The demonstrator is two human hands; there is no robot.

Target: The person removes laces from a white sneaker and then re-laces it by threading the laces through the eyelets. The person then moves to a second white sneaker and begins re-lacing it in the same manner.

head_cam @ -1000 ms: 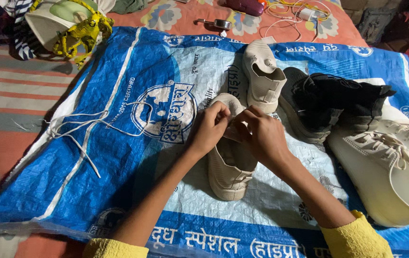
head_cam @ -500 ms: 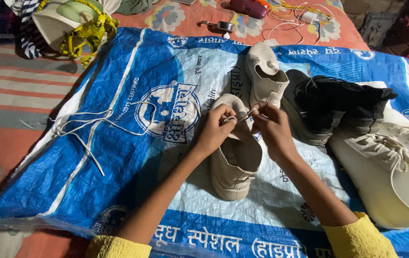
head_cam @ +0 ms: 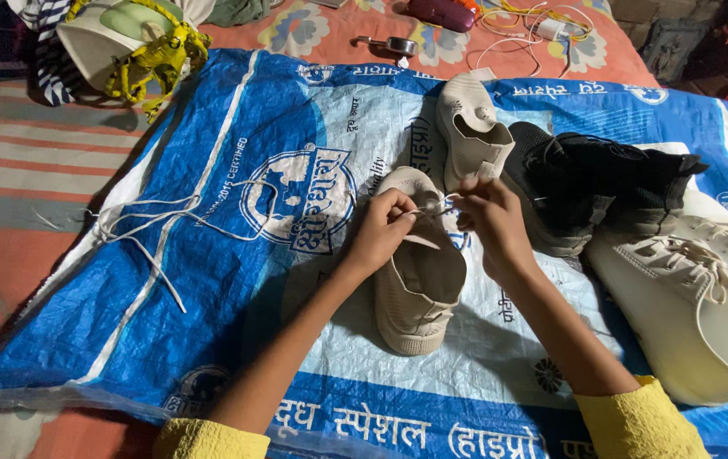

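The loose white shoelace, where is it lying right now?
The loose white shoelace lies on the blue woven sack, left of the left hand and the beige shoe.

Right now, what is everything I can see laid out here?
beige shoe: one, on the sack, under both hands
second beige shoe: one, just beyond the first
lace: thin, pale, stretched between the fingers
black shoes: dark pair, right of the beige ones
white laced shoe: one, far right
loose lace: white, left on the sack
woven sack: blue and white, spread over patterned cloth
cap: pale, with a yellow strap, top left
cables: white and yellow, top edge
left hand: pinching the lace
right hand: pinching the lace, yellow sleeve
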